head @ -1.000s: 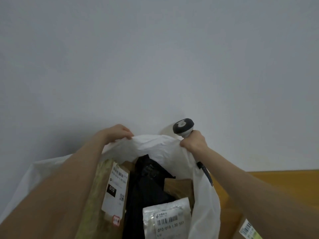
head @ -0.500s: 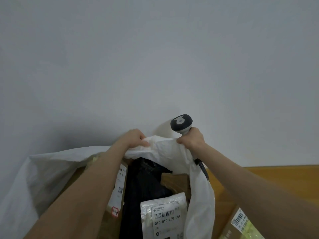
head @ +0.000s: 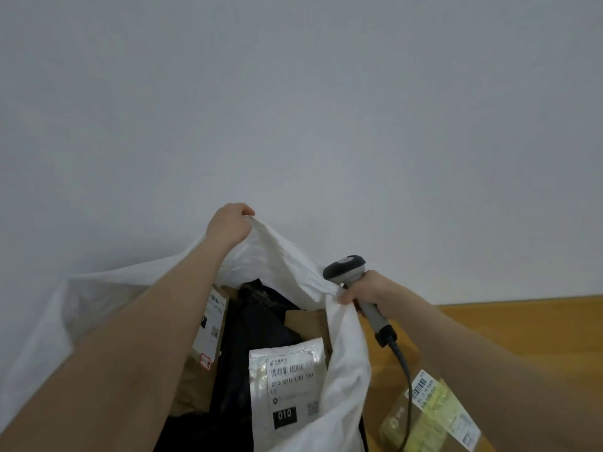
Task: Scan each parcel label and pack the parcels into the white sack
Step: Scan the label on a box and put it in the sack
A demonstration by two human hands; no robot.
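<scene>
White plastic sack point(head: 346, 353) held wide, apparently for packing.
Left hand point(head: 228, 225) grips rim; right hand point(head: 368, 291) pinches rim while clutching grey barcode scanner point(head: 344, 267).

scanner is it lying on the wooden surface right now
No, the right hand grips the scanner by its handle, held up beside the white sack.

crinkled woven-plastic sack point(head: 342, 337); glossy silver mailer point(head: 287, 380); wood floor point(head: 522, 321).

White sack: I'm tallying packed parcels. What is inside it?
A silver mailer, a black bag, a brown parcel and a labelled cardboard box show. Anything beneath them, or behind the left forearm, is covered.
</scene>
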